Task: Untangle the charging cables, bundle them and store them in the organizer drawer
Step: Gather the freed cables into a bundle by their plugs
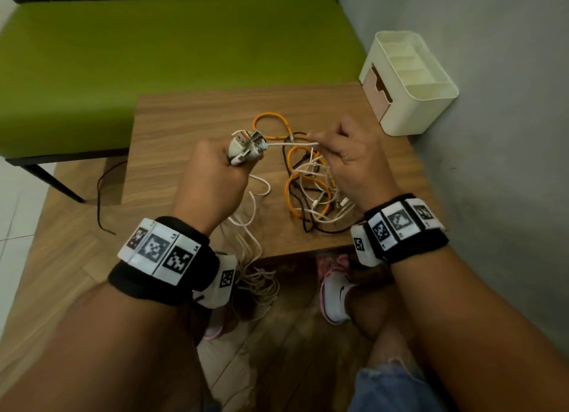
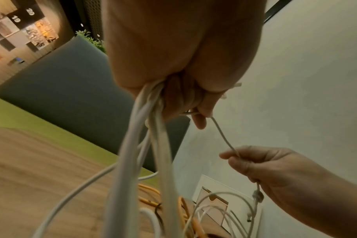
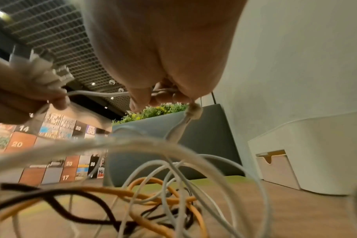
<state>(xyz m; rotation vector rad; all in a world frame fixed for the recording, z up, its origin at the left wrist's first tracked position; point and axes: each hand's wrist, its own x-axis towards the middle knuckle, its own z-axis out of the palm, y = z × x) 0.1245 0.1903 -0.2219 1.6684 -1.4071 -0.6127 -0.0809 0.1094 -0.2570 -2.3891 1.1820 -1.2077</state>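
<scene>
Untangling in hand: left hand (image 1: pixel 212 168) fisted round a cluster of white plug ends (image 1: pixel 248 148); thin white cable (image 1: pixel 292 144) taut across to right hand (image 1: pixel 345 156), pinched there; orange, black, white tangle (image 1: pixel 311 187) on wooden table (image 1: pixel 184 119); cream organizer drawer (image 1: pixel 377 93) far right; next, likely drawing that strand free

A green bench (image 1: pixel 172 57) stands behind the wooden table (image 1: pixel 191 116), beside a grey wall (image 1: pixel 492 73).
</scene>
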